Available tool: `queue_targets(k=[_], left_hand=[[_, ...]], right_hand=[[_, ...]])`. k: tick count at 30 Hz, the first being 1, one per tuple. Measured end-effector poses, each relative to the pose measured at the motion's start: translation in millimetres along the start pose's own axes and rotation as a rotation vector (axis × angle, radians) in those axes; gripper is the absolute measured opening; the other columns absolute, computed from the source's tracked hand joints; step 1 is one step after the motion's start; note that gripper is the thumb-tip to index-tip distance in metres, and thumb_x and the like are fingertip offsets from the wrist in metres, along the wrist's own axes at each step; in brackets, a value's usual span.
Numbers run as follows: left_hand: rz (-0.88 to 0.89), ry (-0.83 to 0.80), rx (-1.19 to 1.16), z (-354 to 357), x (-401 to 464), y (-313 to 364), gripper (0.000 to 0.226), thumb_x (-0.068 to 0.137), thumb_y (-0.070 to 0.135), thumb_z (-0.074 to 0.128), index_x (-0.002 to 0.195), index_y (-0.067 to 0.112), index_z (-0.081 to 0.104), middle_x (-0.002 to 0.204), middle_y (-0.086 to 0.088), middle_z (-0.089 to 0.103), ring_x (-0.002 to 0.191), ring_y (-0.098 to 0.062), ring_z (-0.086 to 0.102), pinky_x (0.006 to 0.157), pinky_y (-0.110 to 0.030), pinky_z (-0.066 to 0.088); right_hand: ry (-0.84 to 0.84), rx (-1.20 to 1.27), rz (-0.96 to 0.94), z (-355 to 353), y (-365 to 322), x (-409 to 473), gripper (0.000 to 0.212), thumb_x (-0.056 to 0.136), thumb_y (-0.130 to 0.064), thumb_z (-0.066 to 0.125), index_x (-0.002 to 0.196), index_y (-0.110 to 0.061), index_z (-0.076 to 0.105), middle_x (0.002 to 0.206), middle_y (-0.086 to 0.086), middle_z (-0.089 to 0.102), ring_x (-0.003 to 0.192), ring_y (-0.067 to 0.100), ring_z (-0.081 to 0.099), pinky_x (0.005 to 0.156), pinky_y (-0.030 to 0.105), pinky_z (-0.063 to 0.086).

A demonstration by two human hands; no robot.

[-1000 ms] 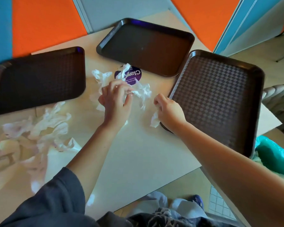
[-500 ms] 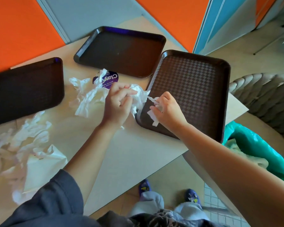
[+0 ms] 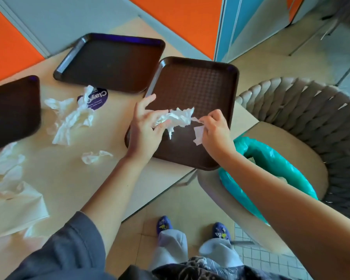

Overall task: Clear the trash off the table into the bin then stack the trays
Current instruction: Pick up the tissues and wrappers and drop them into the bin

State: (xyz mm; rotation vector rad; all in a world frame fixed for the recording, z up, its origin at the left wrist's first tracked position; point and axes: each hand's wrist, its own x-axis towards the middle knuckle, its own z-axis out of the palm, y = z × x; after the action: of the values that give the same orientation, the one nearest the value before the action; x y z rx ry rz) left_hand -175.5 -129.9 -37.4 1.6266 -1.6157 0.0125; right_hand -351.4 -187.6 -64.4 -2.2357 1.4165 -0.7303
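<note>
1. I see three dark brown plastic trays on the pale beige table [image 3: 73,178]: right tray [image 3: 200,81], middle tray [image 3: 113,59], left tray [image 3: 12,110]. All three hold nothing.
2. Left hand [image 3: 144,128] grips a crumpled white paper napkin [image 3: 178,118] above the right tray; right hand [image 3: 215,130] pinches its far end, plus a small torn white scrap [image 3: 198,135].
3. Teal-lined bin [image 3: 271,158] sits on a grey woven chair [image 3: 311,110], just beside the table's right edge; pale trash shows inside.
4. Loose white napkins [image 3: 71,118] lie between the trays, partly over a purple round sticker [image 3: 100,98]; more tissue [image 3: 8,178] lies at the left edge.
5. The right tray's near corner overhangs the table edge.
</note>
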Motion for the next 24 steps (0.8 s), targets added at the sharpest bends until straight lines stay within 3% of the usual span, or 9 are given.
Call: queue_targets(k=[1, 3, 6, 9, 12, 15, 19, 22, 24], left_hand=[[-0.03, 0.021, 0.016, 4.9, -1.6, 2.2, 0.015, 0.078, 0.001, 0.071, 0.091, -0.004, 0.067, 0.122, -0.025, 0.054, 0.106, -0.001, 0.049, 0.091, -0.001, 0.033], [-0.139, 0.041, 0.002, 15.7, -6.7, 9.2, 0.011, 0.084, -0.001, 0.062, 0.093, -0.006, 0.062, 0.12, -0.021, 0.058, 0.112, -0.012, 0.052, 0.091, 0.0, 0.031], [-0.349, 0.007, -0.061, 31.5, -14.5, 29.8, 0.016, 0.087, -0.005, 0.053, 0.103, -0.008, 0.054, 0.107, -0.017, 0.062, 0.099, -0.023, 0.058, 0.075, -0.002, 0.037], [-0.382, -0.081, -0.144, 52.1, -20.9, 55.0, 0.023, 0.087, -0.009, 0.045, 0.108, -0.001, 0.051, 0.105, -0.007, 0.054, 0.094, -0.012, 0.05, 0.074, 0.001, 0.037], [-0.329, -0.187, -0.156, 76.9, -25.8, 75.4, 0.036, 0.088, -0.01, 0.039, 0.114, 0.008, 0.055, 0.111, -0.005, 0.046, 0.098, -0.002, 0.043, 0.085, -0.002, 0.037], [-0.329, -0.291, -0.226, 103.9, -29.5, 104.2, 0.028, 0.09, 0.0, 0.051, 0.114, 0.013, 0.054, 0.112, 0.0, 0.039, 0.102, -0.008, 0.045, 0.087, -0.007, 0.038], [-0.308, -0.474, -0.301, 138.6, -36.5, 142.5, 0.025, 0.086, 0.012, 0.064, 0.106, 0.02, 0.051, 0.114, 0.004, 0.038, 0.105, -0.007, 0.044, 0.089, -0.013, 0.039], [-0.388, -0.636, -0.344, 160.7, -44.5, 165.7, 0.018, 0.088, 0.015, 0.062, 0.099, 0.023, 0.05, 0.114, 0.005, 0.041, 0.098, -0.005, 0.047, 0.077, 0.0, 0.034], [-0.455, -0.75, -0.335, 173.5, -51.4, 173.9, 0.02, 0.089, 0.017, 0.061, 0.105, 0.023, 0.051, 0.115, 0.008, 0.041, 0.09, 0.001, 0.045, 0.066, 0.001, 0.035]], right_hand=[[0.031, 0.019, 0.025, -6.4, 7.7, -1.1, 0.028, 0.084, -0.002, 0.041, 0.096, 0.008, 0.064, 0.095, 0.021, 0.051, 0.086, 0.035, 0.052, 0.075, 0.035, 0.047], [0.071, 0.022, 0.063, -21.8, 22.2, -4.9, 0.025, 0.087, 0.0, 0.041, 0.096, 0.007, 0.063, 0.1, 0.021, 0.051, 0.09, 0.032, 0.052, 0.078, 0.027, 0.041], [0.085, 0.013, 0.112, -42.2, 43.9, -12.8, 0.024, 0.09, 0.0, 0.042, 0.099, 0.006, 0.063, 0.105, 0.019, 0.052, 0.093, 0.028, 0.051, 0.078, 0.022, 0.037], [0.128, 0.02, 0.121, -58.8, 64.3, -25.1, 0.026, 0.09, -0.003, 0.041, 0.097, 0.006, 0.064, 0.104, 0.021, 0.052, 0.094, 0.031, 0.052, 0.081, 0.034, 0.049], [0.117, 0.002, 0.157, -73.1, 85.7, -39.8, 0.023, 0.094, -0.006, 0.043, 0.101, 0.003, 0.063, 0.106, 0.016, 0.052, 0.095, 0.025, 0.049, 0.085, 0.031, 0.05], [0.172, 0.01, 0.148, -87.3, 112.2, -52.8, 0.032, 0.09, -0.013, 0.037, 0.09, 0.004, 0.064, 0.096, 0.02, 0.054, 0.083, 0.026, 0.049, 0.073, 0.026, 0.044], [0.171, 0.014, 0.202, -100.7, 153.6, -71.8, 0.036, 0.081, -0.015, 0.031, 0.078, 0.006, 0.06, 0.086, 0.023, 0.052, 0.077, 0.033, 0.051, 0.069, 0.024, 0.032], [0.167, -0.007, 0.251, -105.9, 178.9, -90.0, 0.03, 0.083, -0.009, 0.035, 0.079, 0.007, 0.061, 0.087, 0.023, 0.051, 0.078, 0.036, 0.051, 0.068, 0.025, 0.032], [0.142, -0.007, 0.3, -106.3, 191.7, -101.8, 0.028, 0.082, -0.006, 0.037, 0.083, 0.006, 0.062, 0.09, 0.023, 0.052, 0.081, 0.037, 0.053, 0.069, 0.026, 0.035]])
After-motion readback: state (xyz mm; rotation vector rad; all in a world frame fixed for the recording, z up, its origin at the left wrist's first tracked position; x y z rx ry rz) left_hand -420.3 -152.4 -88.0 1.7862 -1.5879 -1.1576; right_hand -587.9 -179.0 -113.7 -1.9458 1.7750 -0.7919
